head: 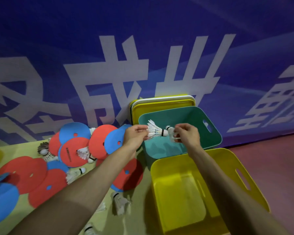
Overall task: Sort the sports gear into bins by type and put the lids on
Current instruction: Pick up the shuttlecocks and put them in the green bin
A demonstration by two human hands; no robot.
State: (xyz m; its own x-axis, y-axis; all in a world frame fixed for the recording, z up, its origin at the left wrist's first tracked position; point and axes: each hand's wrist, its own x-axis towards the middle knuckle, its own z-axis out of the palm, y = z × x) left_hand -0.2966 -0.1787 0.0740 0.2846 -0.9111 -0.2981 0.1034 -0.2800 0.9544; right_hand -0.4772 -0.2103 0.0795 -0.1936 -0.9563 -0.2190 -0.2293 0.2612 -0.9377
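Nearest, the yellow bin (209, 192) stands empty by the right edge of the yellow-green mat (139, 209), with loose shuttlecocks (120, 202) on the mat's near part and more scattered among the red and blue discs (75, 153) toward its left and far edges. Those discs look flat and flexible, easy to lift by an edge or stack.

Farther out, both hands are raised over the open teal bin (185, 116), which sits just beyond the yellow one. The left hand (134, 136) has its grip closed on the feather skirt of a shuttlecock (155, 129), pinched at the sides, cork end pointing right. The right hand (187, 134) is clenched on a second shuttlecock (171, 133), cork up and leftward, feathers partly hidden in the fingers. The two corks nearly meet above the bin's interior.

Shuttlecocks are featherlight and crush easily; the feathers likely bend under a hard squeeze, so a soft pinch at the skirt or the cork suits them.

Behind the teal bin, lids (163, 103) lean against the blue banner wall (143, 48).
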